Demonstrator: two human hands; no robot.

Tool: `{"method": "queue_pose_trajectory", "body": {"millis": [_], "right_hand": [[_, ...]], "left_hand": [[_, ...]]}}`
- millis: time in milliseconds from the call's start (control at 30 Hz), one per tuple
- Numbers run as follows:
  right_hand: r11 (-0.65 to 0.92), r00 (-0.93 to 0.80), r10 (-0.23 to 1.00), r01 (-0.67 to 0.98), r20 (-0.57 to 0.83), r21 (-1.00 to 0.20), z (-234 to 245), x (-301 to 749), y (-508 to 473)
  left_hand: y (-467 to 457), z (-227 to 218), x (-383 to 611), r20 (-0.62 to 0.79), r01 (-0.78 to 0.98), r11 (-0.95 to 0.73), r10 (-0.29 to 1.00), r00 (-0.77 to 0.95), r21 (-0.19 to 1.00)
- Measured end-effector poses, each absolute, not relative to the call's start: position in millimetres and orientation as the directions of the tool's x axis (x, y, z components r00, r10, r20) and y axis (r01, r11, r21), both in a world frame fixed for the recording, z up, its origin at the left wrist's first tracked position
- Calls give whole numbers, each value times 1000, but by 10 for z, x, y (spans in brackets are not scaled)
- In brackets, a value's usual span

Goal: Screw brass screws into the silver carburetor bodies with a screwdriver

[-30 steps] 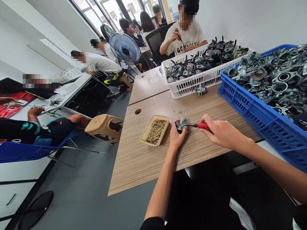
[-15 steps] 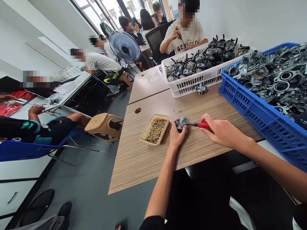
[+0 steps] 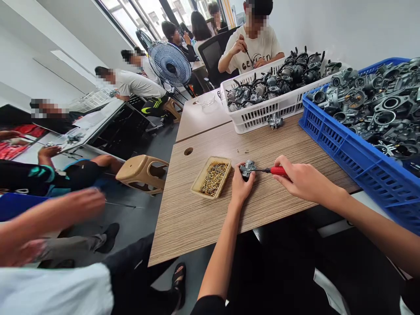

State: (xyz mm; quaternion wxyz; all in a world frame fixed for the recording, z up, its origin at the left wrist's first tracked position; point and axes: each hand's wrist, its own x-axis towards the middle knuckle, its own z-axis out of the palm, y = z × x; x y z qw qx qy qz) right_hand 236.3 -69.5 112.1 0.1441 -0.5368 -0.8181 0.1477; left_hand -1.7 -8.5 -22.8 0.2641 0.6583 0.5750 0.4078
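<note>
My left hand (image 3: 242, 184) is closed around a small metal carburetor (image 3: 249, 166), steadying it low over the wood-grain table (image 3: 183, 232). In my right hand (image 3: 300, 180) is a screwdriver (image 3: 278, 171) with a red handle, its dark shaft pointing left. The tip meets the right side of the carburetor; exactly what it touches there is too small to make out. Just left of my left hand stands a beige tray (image 3: 195, 189) filled with small brass-coloured parts. Two tiny loose pieces (image 3: 242, 151) lie on the table beyond the carburetor.
A white basket (image 3: 243, 122) of dark carburetors and a blue crate (image 3: 331, 135) of metal carburetor bodies stand at the back and right. One carburetor (image 3: 274, 121) sits before the white basket. Across the table a person (image 3: 251, 48) works; another person's blurred arm (image 3: 65, 214) is at left.
A person has come into view at the lower left, with a blurred arm stretched out. My hands, the carburetor and the screwdriver show almost no movement.
</note>
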Motion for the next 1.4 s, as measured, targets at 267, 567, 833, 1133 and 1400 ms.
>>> {"method": "queue_pose_trajectory", "body": {"millis": [267, 567, 833, 1133, 1400], "right_hand": [[385, -383, 919, 830, 88, -404, 1099, 2360, -688], [390, -388, 917, 828, 90, -403, 1092, 2359, -684], [403, -400, 912, 821, 95, -405, 1054, 2352, -678], [405, -401, 910, 814, 102, -416, 1050, 2359, -676], [409, -398, 910, 810, 118, -420, 1042, 2363, -667]], "left_hand": [[-90, -216, -13, 246, 530, -210, 969, 1, 822], [-91, -206, -16, 238, 530, -199, 971, -5, 824], [-98, -203, -31, 237, 530, -192, 971, -17, 826], [-92, -194, -32, 241, 524, -200, 970, -11, 828], [-95, -195, -32, 250, 522, -208, 968, -11, 827]]}}
